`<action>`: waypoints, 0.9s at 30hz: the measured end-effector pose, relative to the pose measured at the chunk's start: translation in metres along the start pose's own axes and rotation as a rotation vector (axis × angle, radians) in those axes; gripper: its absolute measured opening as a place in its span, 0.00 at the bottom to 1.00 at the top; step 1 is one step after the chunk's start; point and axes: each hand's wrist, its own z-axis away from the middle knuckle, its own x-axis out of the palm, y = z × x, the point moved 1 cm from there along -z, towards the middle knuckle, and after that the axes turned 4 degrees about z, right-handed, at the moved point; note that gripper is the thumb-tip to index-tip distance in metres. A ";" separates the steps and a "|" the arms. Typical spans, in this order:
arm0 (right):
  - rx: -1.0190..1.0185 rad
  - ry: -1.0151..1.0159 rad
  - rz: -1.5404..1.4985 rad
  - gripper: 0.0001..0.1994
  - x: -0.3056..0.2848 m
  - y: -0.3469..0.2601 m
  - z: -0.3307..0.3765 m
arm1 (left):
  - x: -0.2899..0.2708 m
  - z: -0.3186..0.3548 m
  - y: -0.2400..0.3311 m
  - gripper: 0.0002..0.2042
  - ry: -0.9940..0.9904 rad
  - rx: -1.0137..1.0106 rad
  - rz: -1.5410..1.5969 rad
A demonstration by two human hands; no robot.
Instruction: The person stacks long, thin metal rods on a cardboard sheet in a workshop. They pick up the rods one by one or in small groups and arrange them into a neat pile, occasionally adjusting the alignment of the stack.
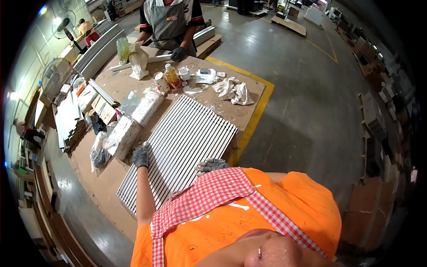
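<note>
On the surface (111,178), both gloved hands lay flat on the grille (182,138), left hand (141,155) at its left edge, right hand (211,165) at its near edge, neither gripping; steadying seemed underway, a firm hold next.

Only one view was given, from a wide fisheye camera worn on the person's head. It looked steeply down and forward over the wearer's own chest, so the orange shirt (249,209) and checked apron strap (209,196) filled the lower edge at very close range. Beyond them the bench (111,178) ran away toward the upper left, with the slatted panel (182,142) lying near the middle of the picture, close below the lens. The far end of the bench, where another person (171,22) stood, sat small near the top edge. The concrete floor (302,102) spread to the right. Straight edges bowed toward the dark round rim.
</note>
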 end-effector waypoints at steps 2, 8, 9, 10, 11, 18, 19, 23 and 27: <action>0.002 0.044 -0.428 0.21 0.001 0.002 0.001 | -0.002 -0.006 -0.011 0.28 -0.141 0.048 0.173; -0.023 0.103 0.555 0.18 -0.044 -0.015 -0.071 | -0.016 0.005 -0.078 0.41 -0.259 0.100 0.467; -0.075 0.223 0.754 0.20 -0.049 -0.025 -0.078 | -0.026 0.010 -0.076 0.41 -0.293 0.113 0.451; -0.105 0.359 0.955 0.23 -0.055 -0.035 -0.084 | -0.036 0.015 -0.069 0.41 -0.327 0.129 0.436; 0.050 0.320 1.054 0.27 -0.059 -0.036 -0.088 | -0.044 0.020 -0.059 0.38 -0.351 0.125 0.473; 0.316 0.014 1.289 0.34 -0.049 -0.017 -0.113 | -0.002 0.038 -0.099 0.34 -0.081 0.172 0.462; 0.311 0.023 1.304 0.34 -0.049 -0.016 -0.110 | -0.006 0.039 -0.089 0.34 -0.050 0.184 0.442; 0.313 0.030 1.307 0.33 -0.050 -0.015 -0.111 | -0.018 0.050 -0.077 0.33 -0.001 0.169 0.466; 0.284 0.063 1.314 0.32 -0.049 -0.022 -0.108 | -0.034 0.055 -0.060 0.32 0.050 0.207 0.372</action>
